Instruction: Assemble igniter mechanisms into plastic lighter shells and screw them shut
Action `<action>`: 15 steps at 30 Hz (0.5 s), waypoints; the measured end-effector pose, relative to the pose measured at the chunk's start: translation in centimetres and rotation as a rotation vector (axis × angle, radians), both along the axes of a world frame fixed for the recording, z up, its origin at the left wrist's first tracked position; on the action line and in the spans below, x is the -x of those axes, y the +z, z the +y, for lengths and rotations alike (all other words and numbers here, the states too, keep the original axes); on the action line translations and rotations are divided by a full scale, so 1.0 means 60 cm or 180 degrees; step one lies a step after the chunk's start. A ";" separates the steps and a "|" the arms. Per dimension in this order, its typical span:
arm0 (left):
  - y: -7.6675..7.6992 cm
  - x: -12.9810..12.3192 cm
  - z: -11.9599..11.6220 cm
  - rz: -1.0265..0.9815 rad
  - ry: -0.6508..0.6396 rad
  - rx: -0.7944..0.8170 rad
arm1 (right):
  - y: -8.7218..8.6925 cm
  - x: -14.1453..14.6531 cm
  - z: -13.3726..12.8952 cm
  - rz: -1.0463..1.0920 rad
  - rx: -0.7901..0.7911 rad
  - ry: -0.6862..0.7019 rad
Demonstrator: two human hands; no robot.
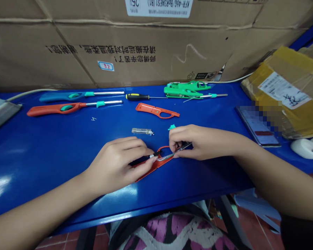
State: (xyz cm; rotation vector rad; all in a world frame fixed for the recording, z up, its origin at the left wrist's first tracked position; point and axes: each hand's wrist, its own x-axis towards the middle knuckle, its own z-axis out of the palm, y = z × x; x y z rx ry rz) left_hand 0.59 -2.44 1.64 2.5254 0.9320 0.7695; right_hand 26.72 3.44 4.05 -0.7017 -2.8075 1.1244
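An orange half shell of a long-nosed lighter (159, 166) lies on the table under both hands, its inside partly hidden by the fingers. With thumb and fingertips my left hand (125, 158) pinches a small black-and-white igniter (153, 155) over the shell. My right hand (189, 141) is closed on the thin metal tube (183, 147) at the shell's far end. Thin wires (165, 158) run between the two pinches. Just beyond the hands are a clear gas tank (142, 131) and a small teal trigger piece (171, 127). Farther back sits the other orange shell half (158, 110).
Blue (62, 96) and orange (57, 109) lighters lie at the back left. A yellow-black screwdriver (137, 97) and green lighter parts (184, 91) lie along the back. On the right are a phone (259, 128), a taped carton (297, 86) and a white object (307, 147). A large cardboard box (120, 38) stands behind.
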 end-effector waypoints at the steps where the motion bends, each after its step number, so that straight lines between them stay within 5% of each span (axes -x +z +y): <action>1: 0.000 0.000 0.000 0.0007 0.0007 -0.0008 | 0.000 -0.001 0.001 0.0022 0.0013 -0.0016; 15: -0.004 0.002 0.000 0.0016 0.0014 -0.0004 | 0.010 -0.013 0.008 0.0206 -0.0048 0.0009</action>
